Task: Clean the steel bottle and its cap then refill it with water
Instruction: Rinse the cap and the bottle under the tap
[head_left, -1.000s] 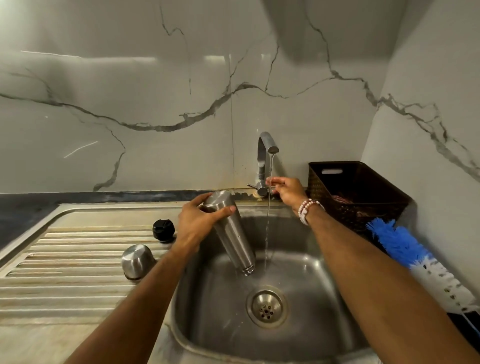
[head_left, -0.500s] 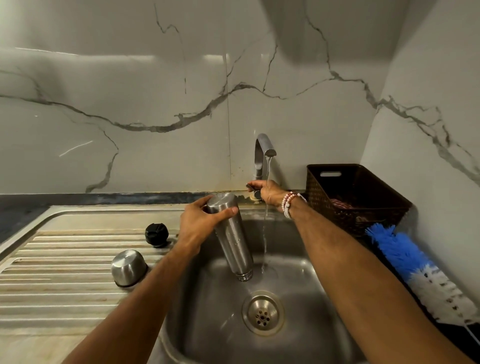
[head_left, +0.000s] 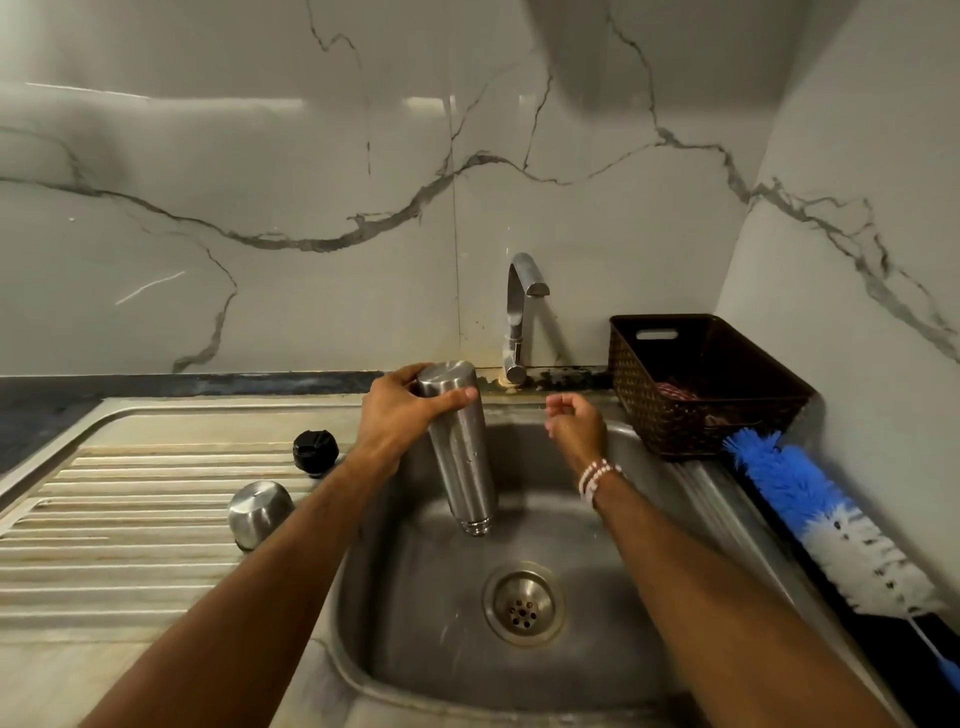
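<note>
My left hand grips the base end of the steel bottle, which hangs upside down with its threaded mouth low over the sink basin. My right hand hovers over the basin just right of the bottle, fingers loosely curled and holding nothing. The tap stands behind, with no water running from it. A steel cup-shaped cap lies upside down on the ribbed drainboard. A black inner cap sits behind it near the basin's edge.
A dark woven basket stands at the right of the tap. A blue and white bottle brush lies along the sink's right rim. The drain strainer is at the basin's bottom. Marble walls close off the back and right.
The water stream has stopped. My right hand has left the tap handle and come back over the basin. The bottle stays upside down in my left hand.
</note>
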